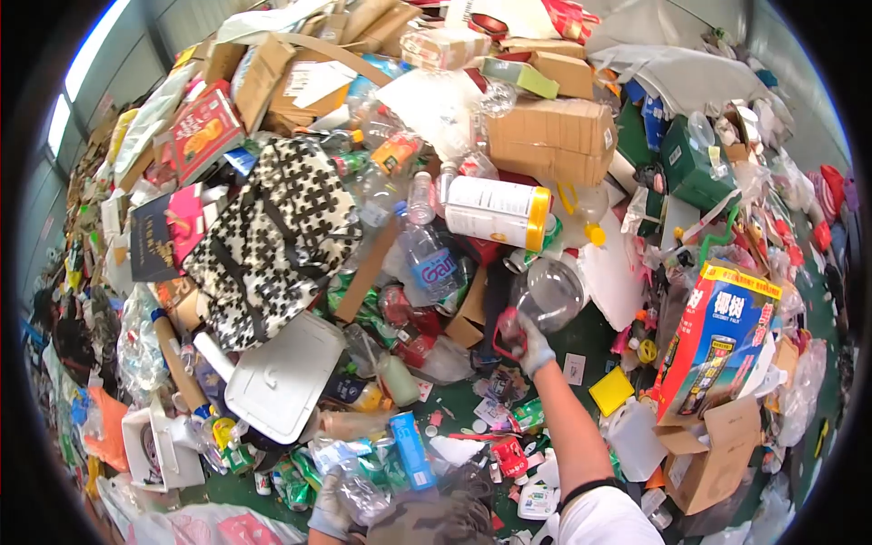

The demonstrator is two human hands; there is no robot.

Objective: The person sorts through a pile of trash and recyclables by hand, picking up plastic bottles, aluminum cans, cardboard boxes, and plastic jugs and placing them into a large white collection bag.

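Note:
My right hand (536,350), in a pale glove, reaches forward over the pile. Its fingers are closed at the red handle (509,334) of a large clear plastic jug (549,292). My left hand (331,510), also gloved, is low in the view, its fingers against a crumpled clear plastic bottle (365,495) and apparently closed on it. A blue carton (413,451) lies just right of that bottle. Beyond the jug rests a white canister with a yellow lid (498,212). A clear bottle with a blue label (431,265) lies to its left.
Mixed waste covers the green surface (581,341). A white lidded bin (284,377) and a black-and-white patterned bag (272,241) lie left. Cardboard boxes (552,141) pile up at the back. A blue-and-red drink box (718,345) stands right, above an open brown box (713,454).

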